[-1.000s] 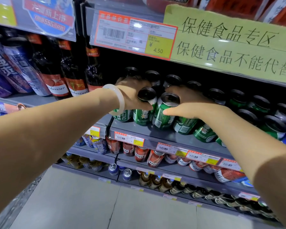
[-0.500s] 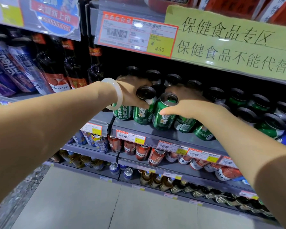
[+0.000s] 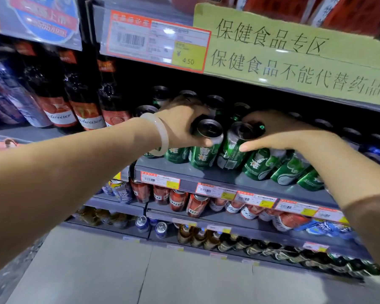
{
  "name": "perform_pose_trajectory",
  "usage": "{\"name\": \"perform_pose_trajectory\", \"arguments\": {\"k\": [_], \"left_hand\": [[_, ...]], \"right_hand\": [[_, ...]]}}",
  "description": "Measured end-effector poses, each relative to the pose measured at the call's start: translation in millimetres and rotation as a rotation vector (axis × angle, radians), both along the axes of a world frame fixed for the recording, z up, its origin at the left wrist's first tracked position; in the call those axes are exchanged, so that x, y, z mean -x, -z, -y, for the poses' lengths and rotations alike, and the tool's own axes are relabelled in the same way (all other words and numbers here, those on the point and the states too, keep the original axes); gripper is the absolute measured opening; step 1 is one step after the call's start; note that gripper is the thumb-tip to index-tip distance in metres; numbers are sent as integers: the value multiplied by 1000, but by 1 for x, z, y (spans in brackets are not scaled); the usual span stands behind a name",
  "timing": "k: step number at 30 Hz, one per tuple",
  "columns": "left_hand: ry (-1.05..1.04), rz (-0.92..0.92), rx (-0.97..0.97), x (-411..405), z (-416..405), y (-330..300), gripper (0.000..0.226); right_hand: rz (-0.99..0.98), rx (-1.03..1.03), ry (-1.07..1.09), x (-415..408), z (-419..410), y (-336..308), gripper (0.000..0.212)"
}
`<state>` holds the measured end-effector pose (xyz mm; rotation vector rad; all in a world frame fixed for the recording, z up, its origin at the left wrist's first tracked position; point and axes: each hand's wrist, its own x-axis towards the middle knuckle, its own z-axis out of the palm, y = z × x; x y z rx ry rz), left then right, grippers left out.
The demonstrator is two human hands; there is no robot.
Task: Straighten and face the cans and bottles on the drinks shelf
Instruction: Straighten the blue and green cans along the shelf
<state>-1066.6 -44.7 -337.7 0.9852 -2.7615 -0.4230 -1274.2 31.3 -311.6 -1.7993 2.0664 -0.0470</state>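
Left hand (image 3: 180, 126), pale bangle (image 3: 160, 137) on wrist, fingers and thumb curled round top of green can (image 3: 204, 148) at frame centre. Right hand (image 3: 279, 134) grips neighbouring green can (image 3: 234, 148), thumb on its side, can tilted. Both cans stand at front of grey shelf (image 3: 228, 178), in row of green cans (image 3: 272, 163). Dark bottles (image 3: 83, 91) at upper left.

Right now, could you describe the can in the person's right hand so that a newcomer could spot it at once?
Find the green paper sign; on the shelf below stands a front row of green cans. The right hand grips one can from above. Unlike its neighbours, it shows a barcode panel instead of the logo.
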Motion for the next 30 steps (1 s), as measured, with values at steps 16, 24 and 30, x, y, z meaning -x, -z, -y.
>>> {"name": "perform_pose_trajectory", "arguments": {"k": [16,24,30], "left_hand": [[-58,244,-28,47,-7,10,74],[-64,213,1,45,-9,13,70],[-65,219,-15,47,-11,11,72]], "right_hand": [[30,-27,-39,-6,0,7,70],[-8,57,2,-6,2,10,79],[93,1,-28,-6,1,11,62]]}}
